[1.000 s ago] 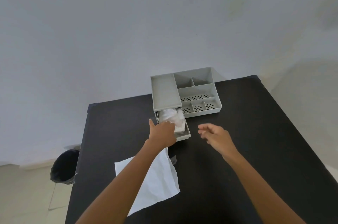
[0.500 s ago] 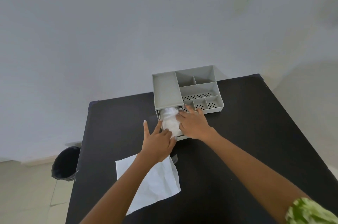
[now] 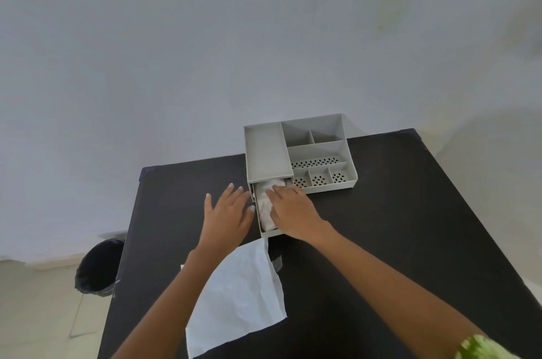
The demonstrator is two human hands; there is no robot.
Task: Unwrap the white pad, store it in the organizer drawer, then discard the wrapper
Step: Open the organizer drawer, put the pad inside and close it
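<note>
A grey organizer (image 3: 267, 153) stands at the far side of the black table (image 3: 396, 212), its drawer (image 3: 271, 232) pulled out toward me. The white pad (image 3: 265, 203) lies crumpled inside the drawer. My right hand (image 3: 293, 210) rests flat on the pad and the drawer's right side, fingers spread. My left hand (image 3: 227, 216) hovers open just left of the drawer, fingers apart, holding nothing. The flat white wrapper (image 3: 237, 300) lies on the table in front of the drawer, partly under my left forearm.
A black bin (image 3: 98, 264) with a dark liner stands on the floor to the left of the table. A small scrap of clear plastic (image 3: 277, 262) lies beside the wrapper. A pale wall rises behind the table.
My right hand came in from the right and settled onto the pad in the drawer. My left hand lifted off the pad and drew away to the left, opening.
</note>
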